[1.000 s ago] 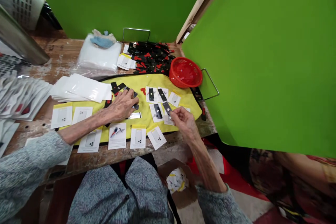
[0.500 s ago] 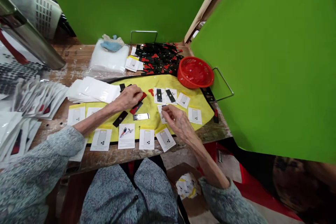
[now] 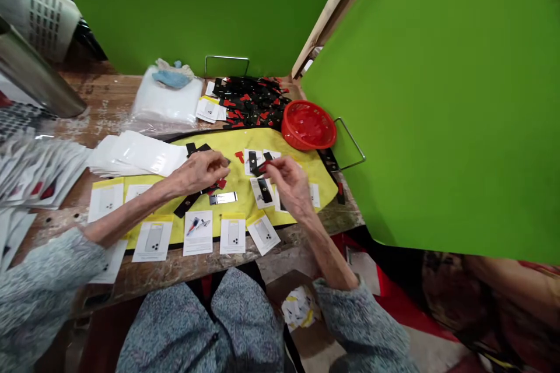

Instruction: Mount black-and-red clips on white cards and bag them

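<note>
My right hand pinches a small dark strip with a red part above the printed cards on the yellow cloth. Under its fingers, a black strip lies on a white card, with another black strip on a card just behind. My left hand has its fingers drawn together over several black and red pieces; a dark bit shows by its fingertips, and what it grips is hidden. Between the hands lie a shiny silver strip and a red tab.
Printed cards line the table's front edge. Behind the cloth are a heap of black and red pieces, a red basket and plastic bags. White envelopes lie left. Green panels stand behind and right.
My right hand has risen from a card, where a black strip now lies, and holds a dark and red piece. My left hand stays over the loose pieces. The view has shifted right.
</note>
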Demonstrator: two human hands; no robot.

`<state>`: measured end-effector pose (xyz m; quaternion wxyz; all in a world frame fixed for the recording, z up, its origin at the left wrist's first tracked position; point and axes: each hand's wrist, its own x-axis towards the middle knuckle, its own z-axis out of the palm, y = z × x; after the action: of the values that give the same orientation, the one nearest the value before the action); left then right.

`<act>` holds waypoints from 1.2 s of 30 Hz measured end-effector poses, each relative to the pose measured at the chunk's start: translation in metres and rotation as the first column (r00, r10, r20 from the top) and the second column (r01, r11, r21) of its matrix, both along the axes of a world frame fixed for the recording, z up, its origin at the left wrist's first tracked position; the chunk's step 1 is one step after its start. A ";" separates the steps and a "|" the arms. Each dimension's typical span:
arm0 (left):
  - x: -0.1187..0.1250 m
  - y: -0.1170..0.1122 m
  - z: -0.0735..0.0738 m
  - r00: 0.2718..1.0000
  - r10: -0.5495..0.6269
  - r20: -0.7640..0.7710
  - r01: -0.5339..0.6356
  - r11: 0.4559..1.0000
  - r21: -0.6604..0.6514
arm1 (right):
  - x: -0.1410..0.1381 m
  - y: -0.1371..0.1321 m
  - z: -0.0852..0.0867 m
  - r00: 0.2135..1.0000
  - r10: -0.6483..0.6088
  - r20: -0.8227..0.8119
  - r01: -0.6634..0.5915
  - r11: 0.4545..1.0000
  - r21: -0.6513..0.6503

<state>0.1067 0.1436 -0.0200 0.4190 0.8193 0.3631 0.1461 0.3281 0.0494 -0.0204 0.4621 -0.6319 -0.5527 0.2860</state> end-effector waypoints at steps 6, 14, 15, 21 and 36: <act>-0.016 -0.008 -0.019 0.924 0.015 -0.381 0.165 0.885 0.435 | 0.081 -0.017 -0.032 0.547 -0.128 0.827 0.069 0.992 0.108; -0.020 0.008 -0.019 0.960 -0.072 -0.271 0.114 0.984 0.140 | 0.059 -0.022 -0.023 0.615 0.022 0.788 -0.068 0.997 0.025; -0.020 0.010 -0.017 0.969 -0.054 -0.241 0.075 0.994 0.081 | 0.046 -0.020 -0.017 0.696 0.080 0.714 -0.118 0.993 0.004; -0.016 0.008 0.000 0.997 -0.021 0.069 0.037 0.970 -0.241 | -0.043 0.011 -0.002 0.949 0.308 -0.070 -0.315 0.941 -0.127; -0.008 -0.017 -0.013 0.881 0.018 -0.472 0.127 0.954 0.273 | 0.092 -0.094 -0.041 0.519 -0.246 0.819 0.088 0.968 0.235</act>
<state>0.0986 0.1266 -0.0332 0.1953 0.8935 0.4040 -0.0159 0.4200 -0.0451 -0.0613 0.2144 -0.7011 -0.6642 -0.1458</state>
